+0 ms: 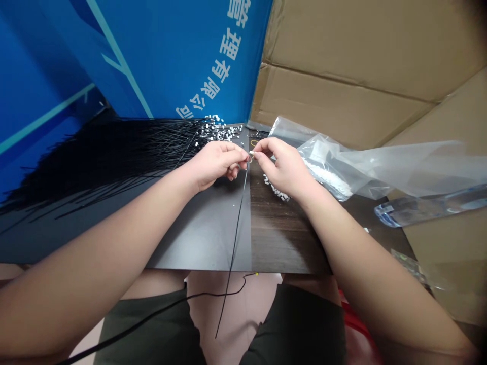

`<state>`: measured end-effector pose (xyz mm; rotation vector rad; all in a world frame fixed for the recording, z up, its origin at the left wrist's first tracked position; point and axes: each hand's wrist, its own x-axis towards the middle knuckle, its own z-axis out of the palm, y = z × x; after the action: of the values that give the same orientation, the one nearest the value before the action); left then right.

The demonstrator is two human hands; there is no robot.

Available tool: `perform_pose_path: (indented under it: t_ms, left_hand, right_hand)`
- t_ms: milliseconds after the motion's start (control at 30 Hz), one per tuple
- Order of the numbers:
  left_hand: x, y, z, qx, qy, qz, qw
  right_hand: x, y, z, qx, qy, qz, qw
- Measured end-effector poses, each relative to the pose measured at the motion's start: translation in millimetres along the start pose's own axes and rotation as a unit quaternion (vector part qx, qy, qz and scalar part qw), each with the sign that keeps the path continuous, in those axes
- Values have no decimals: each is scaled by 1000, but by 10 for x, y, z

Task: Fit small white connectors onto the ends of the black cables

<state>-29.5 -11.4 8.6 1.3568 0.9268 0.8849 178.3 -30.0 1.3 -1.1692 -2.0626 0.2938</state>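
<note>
My left hand (216, 163) and my right hand (279, 166) meet fingertip to fingertip over a dark table (198, 238). The left pinches the top end of a thin black strand (236, 223), which hangs down past the table's front edge toward my lap. The right pinches a tiny white piece (251, 153) against that same end. A large fan of black strands (102, 157) with small white pieces on their ends lies to the left. Loose white pieces (224, 133) are scattered just beyond my hands, and a few more white bits (277, 192) lie under my right wrist.
Clear plastic bags (365, 167), one holding white pieces, lie at the right. Cardboard boxes (342, 66) stand behind and right, a blue printed board (160, 56) behind and left. A black cable (160, 312) runs across my lap below the table edge.
</note>
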Motion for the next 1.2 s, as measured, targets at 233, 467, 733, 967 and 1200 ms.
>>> perform_pose_path:
  t_ms: [233, 467, 733, 967, 1200]
  left_hand:
    - [8, -9, -4, 22, -2, 13, 1000]
    - [17, -32, -3, 35, -2, 14, 999]
    - [14, -26, -2, 63, 6, 31, 998]
    - [22, -42, 11, 85, 29, 58, 994]
    - [44, -88, 50, 80, 51, 97, 991]
  right_hand:
    - [1, -21, -13, -13, 4, 5, 1000]
    - [6, -44, 4, -18, 10, 3, 1000]
    - [5, -3, 39, -15, 14, -23, 1000]
    - [1, 16, 57, -20, 18, -26, 999]
    - [8, 18, 61, -40, 33, -25, 998]
